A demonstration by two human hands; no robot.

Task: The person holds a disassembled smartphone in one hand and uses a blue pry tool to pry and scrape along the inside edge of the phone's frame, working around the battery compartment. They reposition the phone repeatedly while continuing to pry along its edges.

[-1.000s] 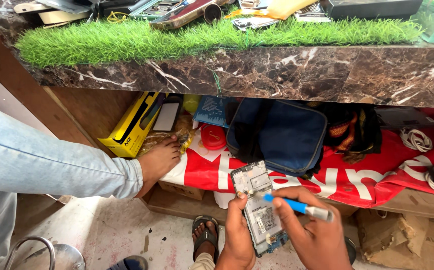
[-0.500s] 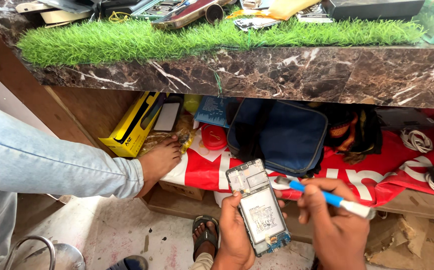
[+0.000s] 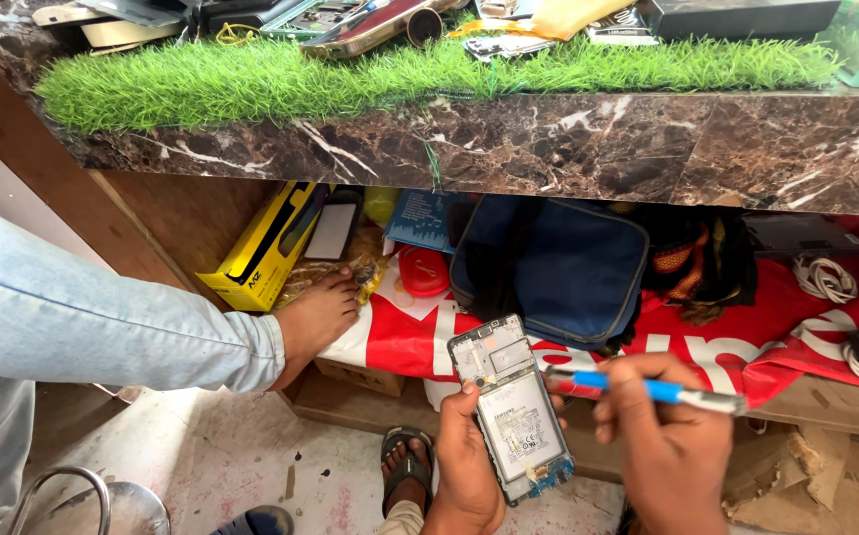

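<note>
Phone (image 3: 510, 406), back off, battery showing, gripped in left hand (image 3: 469, 466) below counter (image 3: 548, 139). Right hand (image 3: 662, 441) closed around screwdriver (image 3: 647, 388), tip at phone. Shelf (image 3: 380, 381) holds blue bag (image 3: 573, 263), yellow box (image 3: 271, 243), red cloth (image 3: 746, 342). Grass mat (image 3: 251, 74) tops counter.

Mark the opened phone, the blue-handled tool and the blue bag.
opened phone (image 3: 518, 421), head view, on the pale battery in its open back.
blue-handled tool (image 3: 659, 391), head view, on the blue grip.
blue bag (image 3: 583, 263), head view, on its front panel.
</note>
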